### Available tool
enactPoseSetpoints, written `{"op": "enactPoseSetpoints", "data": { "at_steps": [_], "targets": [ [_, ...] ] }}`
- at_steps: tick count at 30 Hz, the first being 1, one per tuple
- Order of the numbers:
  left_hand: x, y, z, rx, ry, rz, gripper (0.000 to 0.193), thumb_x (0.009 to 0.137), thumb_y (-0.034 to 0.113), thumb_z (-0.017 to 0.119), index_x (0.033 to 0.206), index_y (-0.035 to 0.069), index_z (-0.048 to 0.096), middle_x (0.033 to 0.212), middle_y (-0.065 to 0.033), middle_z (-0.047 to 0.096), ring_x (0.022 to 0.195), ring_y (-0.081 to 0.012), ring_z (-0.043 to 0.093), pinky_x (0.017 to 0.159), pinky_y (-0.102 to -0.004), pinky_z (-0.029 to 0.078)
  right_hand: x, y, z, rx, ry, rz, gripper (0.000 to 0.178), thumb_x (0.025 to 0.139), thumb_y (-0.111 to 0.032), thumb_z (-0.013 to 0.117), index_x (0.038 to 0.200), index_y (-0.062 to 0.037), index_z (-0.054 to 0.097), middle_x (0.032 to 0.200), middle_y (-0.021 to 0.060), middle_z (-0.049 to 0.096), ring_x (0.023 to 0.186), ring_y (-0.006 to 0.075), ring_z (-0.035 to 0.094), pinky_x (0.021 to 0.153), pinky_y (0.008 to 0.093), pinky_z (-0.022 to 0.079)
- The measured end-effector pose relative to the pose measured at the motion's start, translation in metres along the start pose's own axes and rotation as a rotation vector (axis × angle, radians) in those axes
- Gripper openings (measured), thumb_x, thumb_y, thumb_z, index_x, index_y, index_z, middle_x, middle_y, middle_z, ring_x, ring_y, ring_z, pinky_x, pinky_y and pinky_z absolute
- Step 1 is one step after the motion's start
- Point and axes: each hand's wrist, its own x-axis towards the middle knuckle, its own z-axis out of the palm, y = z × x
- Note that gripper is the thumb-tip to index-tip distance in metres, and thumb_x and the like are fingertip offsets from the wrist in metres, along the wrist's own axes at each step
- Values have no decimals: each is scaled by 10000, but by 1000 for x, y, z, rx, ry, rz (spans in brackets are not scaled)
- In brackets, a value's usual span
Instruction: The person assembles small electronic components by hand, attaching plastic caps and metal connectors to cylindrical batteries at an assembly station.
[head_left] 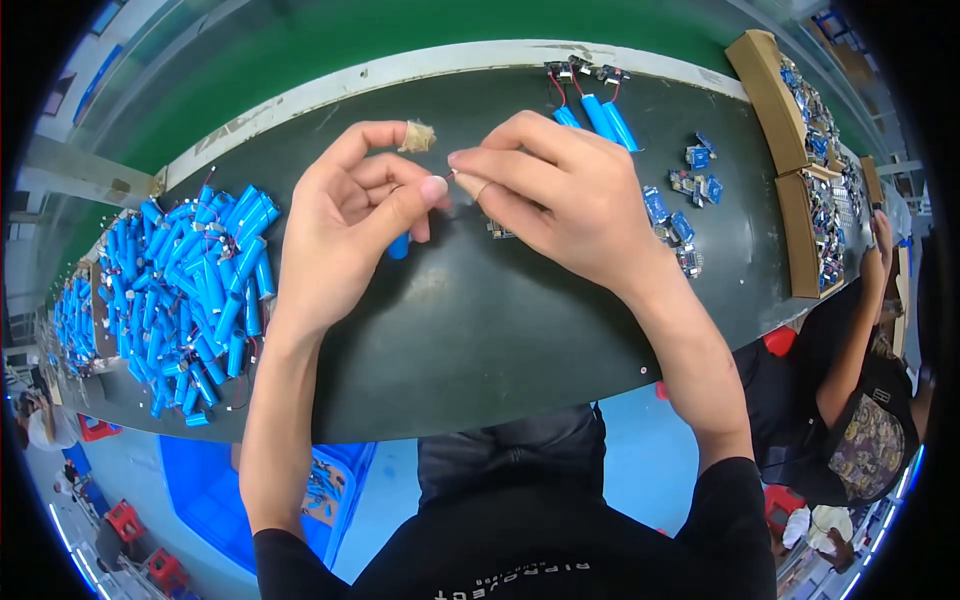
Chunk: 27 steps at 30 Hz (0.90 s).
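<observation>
My left hand (350, 215) is closed above the table, thumb pressed toward the fingers, with a yellowish wrap on the raised index fingertip. A blue cylindrical battery (399, 246) shows below its fingers, mostly hidden by the hand. Facing it, my right hand (570, 190) pinches a thin wire (453, 175) between thumb and fingertips; the wire's tip is too small to make out. The two hands nearly meet there. Partly behind the right hand lies a small circuit board (500, 230) on the dark tabletop (450, 350).
Many blue batteries (190, 290) are heaped at the left. At the far edge lie wired batteries (605, 120) with boards attached. Small blue boards (685, 225) are scattered right of my right hand. Cardboard boxes (785, 130) of boards stand farther right, near a co-worker's arm (860, 320). A blue bin (205, 490) is below.
</observation>
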Motion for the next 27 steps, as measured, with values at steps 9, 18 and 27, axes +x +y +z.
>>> {"op": "enactPoseSetpoints", "data": {
  "at_steps": [9,18,27],
  "targets": [
    [-6,-25,13,269,249,475,134,821,-26,698,941,-56,647,860,-59,662,719,-83,597,638,-204,481,-6,-13,10,371,75,313,160,817,-5,708,976,-16,713,861,50,640,642,79,581,533,212,450],
    [-9,-26,11,338,337,545,126,795,-34,706,909,-53,656,792,-48,637,658,-69,546,591,-196,438,0,-24,16,1032,65,776,134,916,-49,636,1017,7,703,894,35,614,636,68,534,557,196,424],
    [-6,-23,19,207,314,274,119,860,5,684,951,-65,654,837,-20,651,735,-48,554,657,-187,445,-5,-6,10,699,-29,616,144,892,-53,658,1017,-6,712,873,14,615,652,50,526,573,196,411]
  ]
}}
